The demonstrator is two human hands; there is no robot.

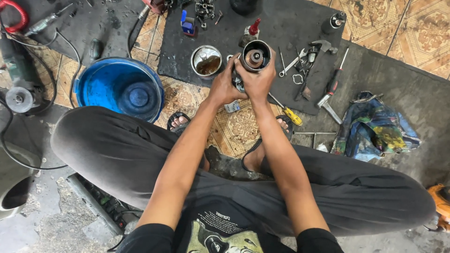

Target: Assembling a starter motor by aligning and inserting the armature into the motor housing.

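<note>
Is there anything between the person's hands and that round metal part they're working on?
Nothing visible does. The left hand and the right hand both already grip the metal cylinder directly, one on each side, above the dark mat. The small tin sits apart, to the left.

Both hands (241, 82) around an upright metal cylinder (255, 55).

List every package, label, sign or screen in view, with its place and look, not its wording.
Open round tin: on the dark mat, left of the cylindrical metal part both hands grip; silver rim, brown liquid inside.
Small blue box-like item: top of the mat; too small to tell more.
No signs or screens.
</note>
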